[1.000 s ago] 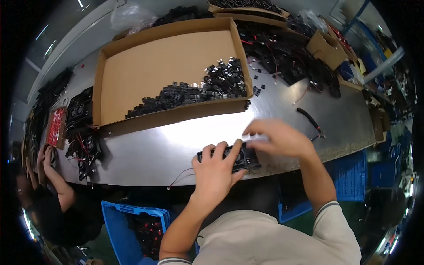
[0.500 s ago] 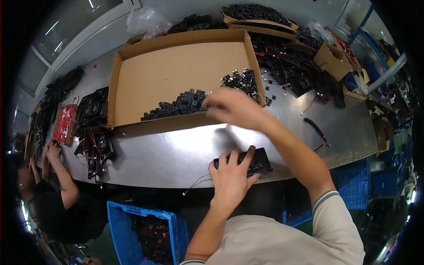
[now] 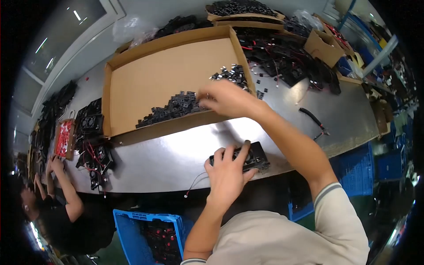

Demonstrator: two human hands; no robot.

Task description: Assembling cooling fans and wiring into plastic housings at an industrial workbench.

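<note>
My left hand (image 3: 226, 173) lies over a black plastic housing (image 3: 260, 159) on the metal table, fingers curled over its top and thumb along its near side. A round fan-like opening shows partly between the fingers. From the housing's left side a thin wire (image 3: 193, 183) runs out to a small white connector. My right hand (image 3: 227, 99) reaches over the near wall of a large cardboard tray (image 3: 150, 66). Its fingertips are slightly blurred and apart, at the edge of a pile of small black square parts (image 3: 176, 106). More small parts with shiny metal pins (image 3: 234, 75) lie behind the right hand.
Black-handled pliers (image 3: 313, 119) lie on the right of the table (image 3: 154, 168). Wired black housings (image 3: 282, 62) are heaped behind them, others (image 3: 90, 119) at left. A blue crate (image 3: 148, 217) stands below the table edge. At far left another person's hands (image 3: 55, 164) work beside a box of red parts (image 3: 65, 137).
My right hand has moved slightly left, its fingertips now at the pile of black parts. My left hand stays on the housing. The whole view has shifted a little.
</note>
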